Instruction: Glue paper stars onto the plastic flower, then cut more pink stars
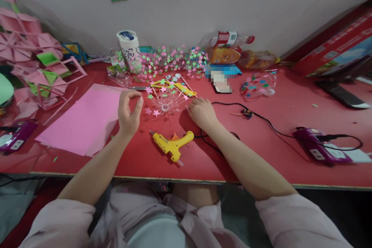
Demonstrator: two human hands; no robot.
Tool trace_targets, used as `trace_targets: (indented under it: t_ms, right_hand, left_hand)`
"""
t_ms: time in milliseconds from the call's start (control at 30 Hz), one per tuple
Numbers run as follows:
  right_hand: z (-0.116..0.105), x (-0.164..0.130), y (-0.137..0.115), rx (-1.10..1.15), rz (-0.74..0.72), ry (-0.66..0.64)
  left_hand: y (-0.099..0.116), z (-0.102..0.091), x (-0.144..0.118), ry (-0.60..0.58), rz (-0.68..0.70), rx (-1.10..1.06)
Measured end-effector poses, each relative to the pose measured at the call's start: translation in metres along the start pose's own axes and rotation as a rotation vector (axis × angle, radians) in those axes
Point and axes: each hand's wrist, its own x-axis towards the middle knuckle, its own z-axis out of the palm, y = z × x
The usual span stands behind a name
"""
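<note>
- Head view: left hand [129, 111] raised just above the red table [261, 155], thumb and forefinger pinched together; whether anything sits between them cannot be told.
- Right hand [201, 111] rests knuckles-up on the table, fingers curled at the edge of the clear plastic star decoration [167, 100]; its grip cannot be told.
- Decoration lies between both hands.
- Yellow glue gun [173, 144] lies near, untouched; pink paper sheet [84, 122] left.
</note>
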Motion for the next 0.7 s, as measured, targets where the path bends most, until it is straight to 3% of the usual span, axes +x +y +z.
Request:
trace_targets:
  t_ms: [167, 300, 400, 467, 567, 700]
  right_hand:
    - [-0.001, 0.002, 0.006, 0.043, 0.076, 0.118]
    - [-0.016, 0.000, 0.010, 0.325, 0.134, 0.525]
    - [-0.033, -0.010, -0.003, 0.530, 0.016, 0.832]
    - [-0.041, -0.019, -0.018, 0.550, -0.098, 0.869]
    - [-0.046, -0.032, -0.040, 0.452, -0.306, 0.769]
    - [-0.043, -0.038, -0.054, 0.332, -0.462, 0.758]
  left_hand:
    - [0.005, 0.001, -0.002, 0.027, -0.004, -0.022]
    - [0.020, -0.003, -0.007, -0.009, 0.008, -0.021]
    - [0.035, -0.006, -0.010, -0.139, 0.091, 0.039]
    - [0.045, -0.007, -0.012, -0.287, 0.190, 0.037]
    - [0.055, -0.005, -0.013, -0.414, 0.287, -0.013]
    - [0.060, 0.000, -0.016, -0.500, 0.246, -0.066]
